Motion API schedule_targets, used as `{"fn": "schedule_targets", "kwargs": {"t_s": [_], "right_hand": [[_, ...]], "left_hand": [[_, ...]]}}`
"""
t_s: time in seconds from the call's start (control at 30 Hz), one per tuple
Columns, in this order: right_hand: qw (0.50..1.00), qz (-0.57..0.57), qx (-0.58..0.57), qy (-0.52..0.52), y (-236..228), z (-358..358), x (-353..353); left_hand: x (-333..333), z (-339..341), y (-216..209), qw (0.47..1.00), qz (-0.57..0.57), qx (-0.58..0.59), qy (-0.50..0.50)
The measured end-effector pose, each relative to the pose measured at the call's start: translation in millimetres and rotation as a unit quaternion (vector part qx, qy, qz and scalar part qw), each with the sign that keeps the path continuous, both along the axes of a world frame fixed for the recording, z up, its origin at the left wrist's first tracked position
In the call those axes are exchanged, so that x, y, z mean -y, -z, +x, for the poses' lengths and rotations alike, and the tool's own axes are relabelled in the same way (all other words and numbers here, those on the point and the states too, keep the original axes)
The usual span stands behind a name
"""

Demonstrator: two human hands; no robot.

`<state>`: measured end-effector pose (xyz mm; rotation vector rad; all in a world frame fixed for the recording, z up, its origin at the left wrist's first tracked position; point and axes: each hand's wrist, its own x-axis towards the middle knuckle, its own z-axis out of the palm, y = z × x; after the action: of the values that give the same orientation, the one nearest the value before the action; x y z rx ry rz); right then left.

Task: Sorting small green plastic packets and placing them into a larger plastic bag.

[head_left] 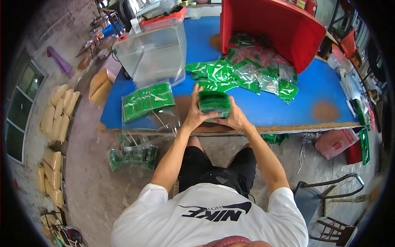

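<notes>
Between my two hands, just above the near edge of the blue table [271, 113], is a stack of green plastic packets [214, 103]. My left hand [195, 110] grips its left side, thumb across the front. Opposite it, my right hand [235, 116] closes on the right side. Left of my hands lies a clear plastic bag [163, 120] with a row of green packets [149, 101] inside. Beyond my hands spreads a loose heap of green and clear packets [220, 71], which spills from a tipped red bin [273, 29].
A clear plastic box [154, 57] stands at the back left, a red tray [163, 20] on top. Below the table's left side are bagged green packets [133, 158]. A pink-white sack [336, 143] and a metal-framed chair [308, 197] are at right. Tan sacks [55, 117] line the left wall.
</notes>
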<state>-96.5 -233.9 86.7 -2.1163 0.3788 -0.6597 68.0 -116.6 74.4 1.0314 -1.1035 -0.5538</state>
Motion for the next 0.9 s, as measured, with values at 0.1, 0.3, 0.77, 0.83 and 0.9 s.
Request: {"fn": "schedule_targets", "kwargs": {"t_s": [0.1,0.3,0.77,0.83,0.9], "right_hand": [[0.999,-0.026,-0.031,0.0,8.1,-0.5,3.1],[0.999,-0.012,0.018,-0.026,5.8,4.9,-3.2],[0.995,-0.07,-0.073,-0.004,-4.2,-3.6,3.8],[0.995,-0.048,-0.09,-0.016,16.4,-4.0,13.6],[0.996,-0.081,-0.04,-0.011,33.4,-0.2,16.5]], "left_hand": [[0.8,-6.6,1.5,0.996,0.052,-0.026,0.064],[-6.1,12.5,22.6,0.987,0.085,0.133,0.01],[-10.0,-5.6,-13.4,0.991,0.116,0.067,0.024],[-14.0,-2.5,-1.0,0.986,0.143,0.083,0.027],[-1.4,4.1,18.6,0.988,0.072,0.132,0.026]]}}
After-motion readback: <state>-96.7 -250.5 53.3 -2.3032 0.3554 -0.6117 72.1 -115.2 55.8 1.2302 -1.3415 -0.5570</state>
